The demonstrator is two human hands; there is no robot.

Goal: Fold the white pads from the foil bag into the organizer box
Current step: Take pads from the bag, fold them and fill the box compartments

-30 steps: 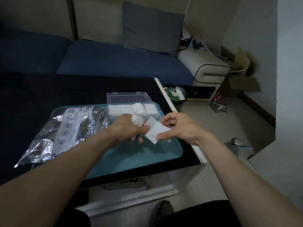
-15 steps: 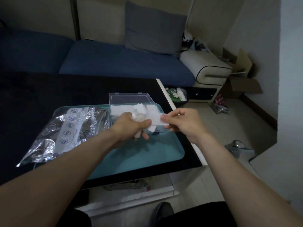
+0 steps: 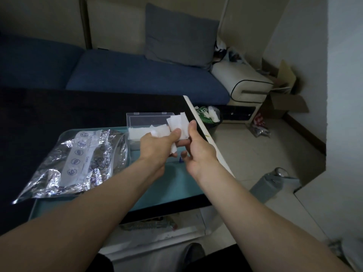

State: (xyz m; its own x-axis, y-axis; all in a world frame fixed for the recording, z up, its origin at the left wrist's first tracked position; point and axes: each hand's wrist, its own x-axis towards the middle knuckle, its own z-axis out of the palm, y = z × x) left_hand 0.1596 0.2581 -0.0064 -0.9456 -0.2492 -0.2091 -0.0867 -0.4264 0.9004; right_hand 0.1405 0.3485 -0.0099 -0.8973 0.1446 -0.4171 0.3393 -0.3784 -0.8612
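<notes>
A folded white pad point(image 3: 178, 124) is pinched between my left hand point(image 3: 157, 147) and my right hand point(image 3: 197, 148), held upright just above the clear organizer box point(image 3: 149, 119). My left hand also clutches more white pads, which stick out above and below its fingers. White pads point(image 3: 137, 132) lie in the box, whose lid stands open behind them. The crinkled foil bag point(image 3: 78, 163) lies to the left on the teal tray point(image 3: 172, 185).
The tray sits on a black table point(image 3: 59, 110) whose right edge runs beside my right hand. A blue sofa point(image 3: 137, 75) stands behind. On the floor to the right are a waste bin point(image 3: 210, 114), a grey bottle point(image 3: 271, 183) and a cardboard box point(image 3: 284, 99).
Both hands have risen and moved away from me toward the box. The pad, spread flat between my hands a second ago, is now folded narrower and held upright.
</notes>
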